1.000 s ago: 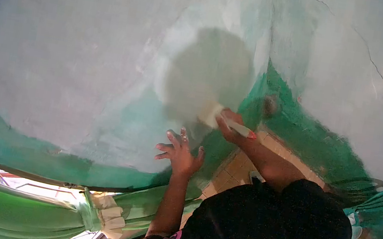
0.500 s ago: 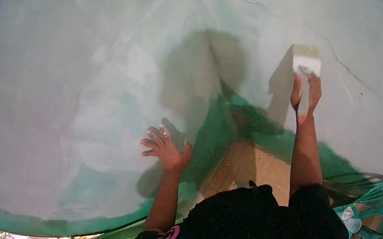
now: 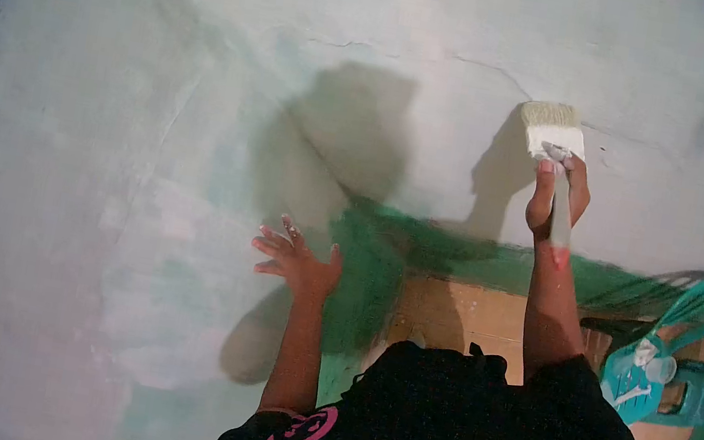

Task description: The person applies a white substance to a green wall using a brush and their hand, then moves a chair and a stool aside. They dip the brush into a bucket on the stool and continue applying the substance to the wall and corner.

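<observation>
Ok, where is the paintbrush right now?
In the head view, upper right: the paintbrush is held upright in the right hand, bristles on the pale wall by a thin crack, above the green band.

The brush (image 3: pixel 553 128) lies on the wall (image 3: pixel 212 60), right of the left hand (image 3: pixel 298 259), above the chair (image 3: pixel 659 361).

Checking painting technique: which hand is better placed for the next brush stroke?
Right, likely: the right hand grips the brush at the wall; the left hand is empty, spread lower down.
</observation>
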`<control>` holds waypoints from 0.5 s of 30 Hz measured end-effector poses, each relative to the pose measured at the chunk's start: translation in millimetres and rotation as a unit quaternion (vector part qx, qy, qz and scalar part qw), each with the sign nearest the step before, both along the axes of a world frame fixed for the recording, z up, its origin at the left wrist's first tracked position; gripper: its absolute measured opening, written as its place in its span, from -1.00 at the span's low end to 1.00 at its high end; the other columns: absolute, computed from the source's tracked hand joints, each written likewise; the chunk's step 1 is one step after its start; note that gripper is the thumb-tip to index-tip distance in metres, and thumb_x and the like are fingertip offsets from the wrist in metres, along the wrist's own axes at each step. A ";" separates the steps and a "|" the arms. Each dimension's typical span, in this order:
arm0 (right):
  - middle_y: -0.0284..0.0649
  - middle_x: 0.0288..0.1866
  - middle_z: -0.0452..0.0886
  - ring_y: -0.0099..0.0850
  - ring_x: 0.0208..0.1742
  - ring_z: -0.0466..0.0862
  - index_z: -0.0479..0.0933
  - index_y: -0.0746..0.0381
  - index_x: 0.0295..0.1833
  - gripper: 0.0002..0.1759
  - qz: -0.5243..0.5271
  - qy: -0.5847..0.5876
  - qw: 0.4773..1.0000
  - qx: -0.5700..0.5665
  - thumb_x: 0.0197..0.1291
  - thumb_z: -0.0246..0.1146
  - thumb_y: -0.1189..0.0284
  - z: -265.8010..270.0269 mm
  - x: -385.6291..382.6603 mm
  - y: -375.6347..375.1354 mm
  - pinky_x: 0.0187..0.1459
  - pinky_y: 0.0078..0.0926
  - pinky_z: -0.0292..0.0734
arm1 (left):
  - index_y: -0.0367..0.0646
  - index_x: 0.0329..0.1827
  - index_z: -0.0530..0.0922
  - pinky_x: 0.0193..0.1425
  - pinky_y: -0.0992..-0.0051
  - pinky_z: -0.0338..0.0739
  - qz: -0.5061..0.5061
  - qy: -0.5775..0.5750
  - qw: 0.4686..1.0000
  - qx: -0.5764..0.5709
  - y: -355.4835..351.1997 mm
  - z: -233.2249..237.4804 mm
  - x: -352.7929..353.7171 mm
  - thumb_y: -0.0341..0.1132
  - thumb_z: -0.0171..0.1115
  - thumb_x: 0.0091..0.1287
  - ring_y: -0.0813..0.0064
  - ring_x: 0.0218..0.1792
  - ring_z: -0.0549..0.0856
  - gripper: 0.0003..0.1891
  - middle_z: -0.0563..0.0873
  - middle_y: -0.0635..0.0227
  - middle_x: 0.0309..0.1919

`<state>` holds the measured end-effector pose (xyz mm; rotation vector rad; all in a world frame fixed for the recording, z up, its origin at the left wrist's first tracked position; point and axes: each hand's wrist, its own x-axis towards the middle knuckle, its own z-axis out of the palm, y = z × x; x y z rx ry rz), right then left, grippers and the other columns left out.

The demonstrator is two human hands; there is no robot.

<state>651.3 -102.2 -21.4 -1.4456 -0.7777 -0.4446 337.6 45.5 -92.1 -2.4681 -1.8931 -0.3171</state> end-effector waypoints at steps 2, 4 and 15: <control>-0.02 -0.36 0.56 -0.23 -0.37 0.59 0.52 0.37 -0.17 -0.78 -0.021 -0.077 0.996 -0.030 0.14 0.15 0.44 -6.1 12.0 -5.0 -0.28 -0.45 0.47 | -0.16 0.47 -0.30 0.13 -0.50 -0.46 -0.038 -0.029 0.999 0.024 12.9 -3.5 17.2 0.13 0.27 -0.01 -0.43 0.34 -0.42 0.15 -0.38 -0.29 0.39; 0.03 -0.35 0.56 -0.14 -0.36 0.61 0.52 0.37 -0.18 -0.78 -0.051 -0.147 0.980 -0.123 0.11 0.18 0.45 -36.9 17.2 -12.6 -0.30 -0.40 0.49 | -0.16 0.47 -0.30 0.22 -0.41 -0.40 -0.085 -0.035 0.995 0.036 23.5 -4.4 40.2 0.11 0.26 0.01 -0.39 0.36 -0.39 0.14 -0.35 -0.30 0.39; -0.01 -0.41 0.59 -0.20 -0.40 0.65 0.51 0.34 -0.28 -0.78 -0.071 -0.095 0.986 -0.120 0.10 0.22 0.38 -9.9 -1.3 -0.4 -0.36 -0.43 0.52 | -0.19 0.46 -0.24 0.30 -0.31 -0.37 -0.335 -0.164 0.926 0.056 82.8 49.1 138.0 0.01 0.34 0.00 -0.33 0.39 -0.35 0.12 -0.29 -0.30 0.38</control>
